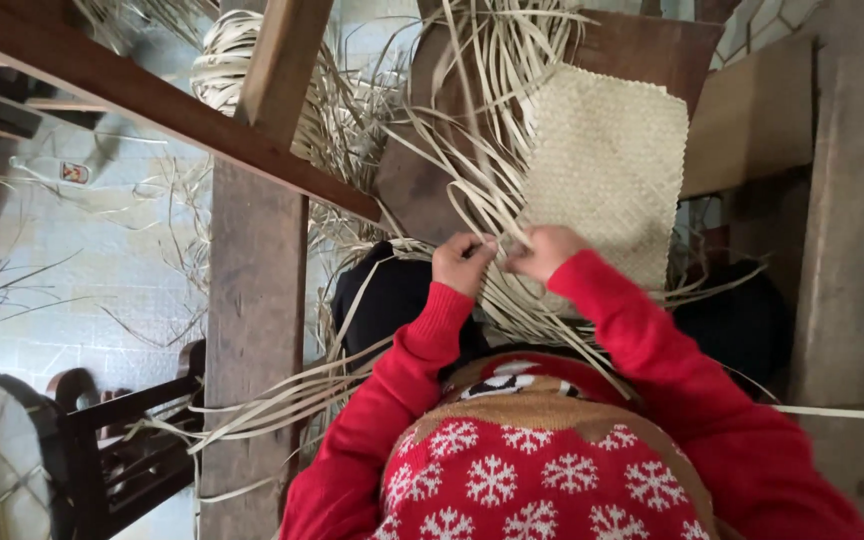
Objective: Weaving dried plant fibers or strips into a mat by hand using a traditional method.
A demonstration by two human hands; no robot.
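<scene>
Two hands at the edge of a woven mat.

From the head camera, the left hand (464, 262) and right hand (547, 250) met at the lower left corner of the pale woven mat (607, 170) — fingers of both pinched shut on loose straw strips (472, 160), which fanned out across the lap and a wooden board (652, 50).

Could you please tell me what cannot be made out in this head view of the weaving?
- Fingertips of the left hand and right hand: curled under, hidden among the strips.
- Near edge of the woven mat: covered by hands and strips.
- Coil of strips: partly behind the wooden beam.
</scene>
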